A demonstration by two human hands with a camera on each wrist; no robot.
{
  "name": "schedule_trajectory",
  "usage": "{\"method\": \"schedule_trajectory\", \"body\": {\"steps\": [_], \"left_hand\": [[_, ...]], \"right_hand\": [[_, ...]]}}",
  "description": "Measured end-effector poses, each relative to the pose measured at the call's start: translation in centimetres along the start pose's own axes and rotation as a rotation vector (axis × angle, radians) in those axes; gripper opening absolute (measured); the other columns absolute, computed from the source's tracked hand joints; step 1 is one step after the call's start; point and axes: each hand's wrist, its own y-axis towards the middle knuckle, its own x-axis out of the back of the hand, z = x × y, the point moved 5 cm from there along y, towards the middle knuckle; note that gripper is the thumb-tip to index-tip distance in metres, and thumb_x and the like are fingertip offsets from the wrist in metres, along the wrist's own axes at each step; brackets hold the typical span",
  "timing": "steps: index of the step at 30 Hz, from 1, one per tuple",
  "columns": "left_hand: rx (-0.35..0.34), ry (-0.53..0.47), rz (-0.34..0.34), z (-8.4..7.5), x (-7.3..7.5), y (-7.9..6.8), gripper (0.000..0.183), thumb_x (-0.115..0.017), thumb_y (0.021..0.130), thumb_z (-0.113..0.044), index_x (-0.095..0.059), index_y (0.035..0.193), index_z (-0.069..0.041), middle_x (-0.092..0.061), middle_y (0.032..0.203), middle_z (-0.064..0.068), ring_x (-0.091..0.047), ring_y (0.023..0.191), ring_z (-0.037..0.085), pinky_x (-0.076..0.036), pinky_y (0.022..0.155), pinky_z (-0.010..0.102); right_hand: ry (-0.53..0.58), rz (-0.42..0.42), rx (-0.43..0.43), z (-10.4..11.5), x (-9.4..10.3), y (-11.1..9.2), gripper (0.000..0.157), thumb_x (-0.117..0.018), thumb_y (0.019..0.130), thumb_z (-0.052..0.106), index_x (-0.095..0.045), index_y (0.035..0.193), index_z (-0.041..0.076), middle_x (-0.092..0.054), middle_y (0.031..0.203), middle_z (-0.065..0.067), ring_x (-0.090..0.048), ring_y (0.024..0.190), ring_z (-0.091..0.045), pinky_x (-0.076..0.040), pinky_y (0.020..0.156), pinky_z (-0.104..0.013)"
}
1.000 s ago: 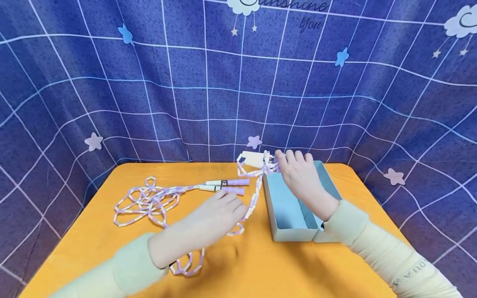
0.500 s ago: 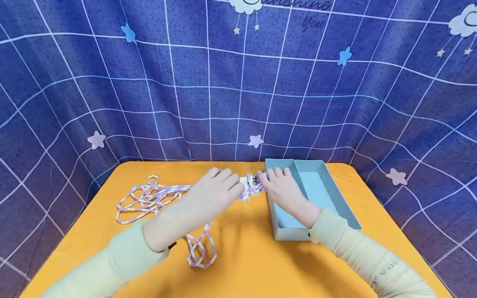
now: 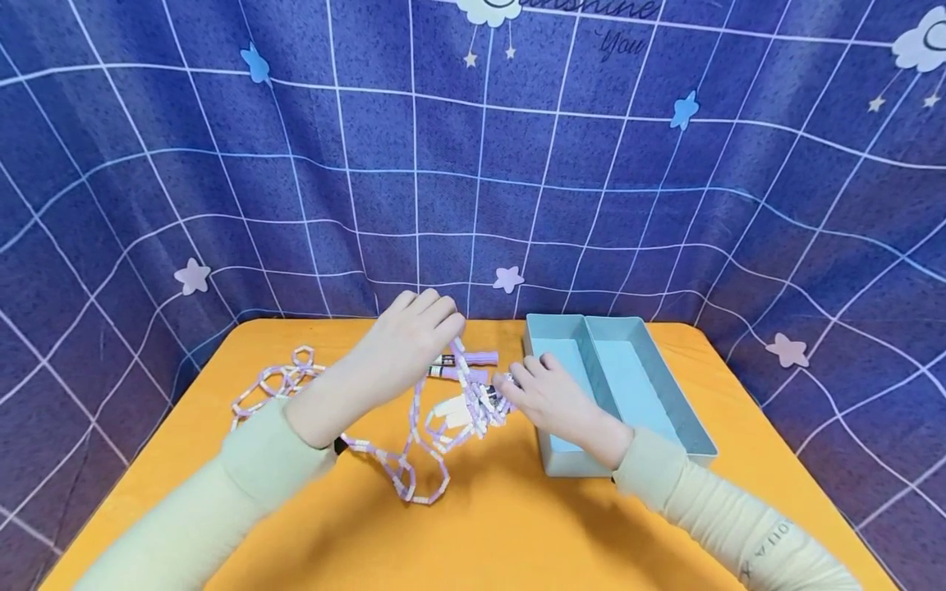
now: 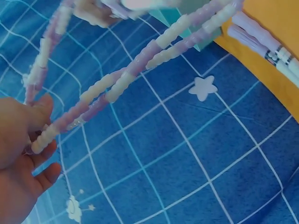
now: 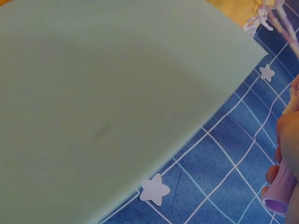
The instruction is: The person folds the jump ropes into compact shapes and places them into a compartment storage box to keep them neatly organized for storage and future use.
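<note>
In the head view my left hand [image 3: 410, 336] pinches a loop of a purple-and-white beaded jump rope [image 3: 415, 410], and the strands hang below it. The left wrist view shows the doubled beads [image 4: 140, 60] running out from its thumb and fingers. My right hand [image 3: 550, 398], lower and to the right, grips the handle end of that same rope. A hollow purple handle [image 5: 280, 189] sticks out of its curled fingers in the right wrist view. White handle parts [image 3: 454, 410] show among bunched beads between the hands.
A second beaded jump rope [image 3: 266, 390] lies coiled at the left, its purple handles [image 3: 473, 359] behind the held bundle. Two light-blue compartments [image 3: 621, 386] stand at the right, partly behind my right hand. A blue curtain [image 3: 355, 205] backs the orange table [image 3: 473, 542].
My left hand reached up to the bundle and then drew a loop of beads up and left. My right hand came down and left from above the compartments, bringing the handle end lower.
</note>
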Motion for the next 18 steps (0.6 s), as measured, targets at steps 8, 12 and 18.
{"method": "schedule_trajectory", "body": {"steps": [8,12,18], "left_hand": [[0.029,-0.062,-0.015,1.1,-1.4,0.2,0.016,-0.060,0.082,0.004,-0.055,0.093,-0.008,-0.052,0.094,0.005,-0.047,0.087,0.024,-0.036,0.071,0.033],[0.012,-0.062,0.006,1.4,-2.5,0.3,0.024,-0.062,0.079,0.008,-0.056,0.095,-0.008,-0.052,0.095,0.005,-0.047,0.088,0.023,-0.036,0.073,0.033],[-0.090,0.097,-0.016,1.6,-4.7,0.0,0.009,-0.051,0.090,-0.005,-0.053,0.099,-0.006,-0.052,0.095,0.005,-0.047,0.088,0.023,-0.039,0.077,0.032]], "right_hand": [[0.071,-0.052,0.068,0.5,1.4,0.4,0.021,-0.028,0.101,0.013,-0.049,0.100,0.016,-0.044,0.078,-0.001,-0.042,0.069,-0.020,-0.033,0.065,-0.033],[0.109,-0.093,0.095,0.5,2.0,0.5,0.018,-0.030,0.101,0.014,-0.048,0.100,0.014,-0.046,0.079,-0.001,-0.042,0.070,-0.020,-0.033,0.066,-0.033],[0.176,-0.163,0.103,0.4,3.1,0.6,0.013,-0.033,0.100,0.014,-0.046,0.100,0.014,-0.048,0.083,0.001,-0.045,0.074,-0.019,-0.035,0.069,-0.033]]}}
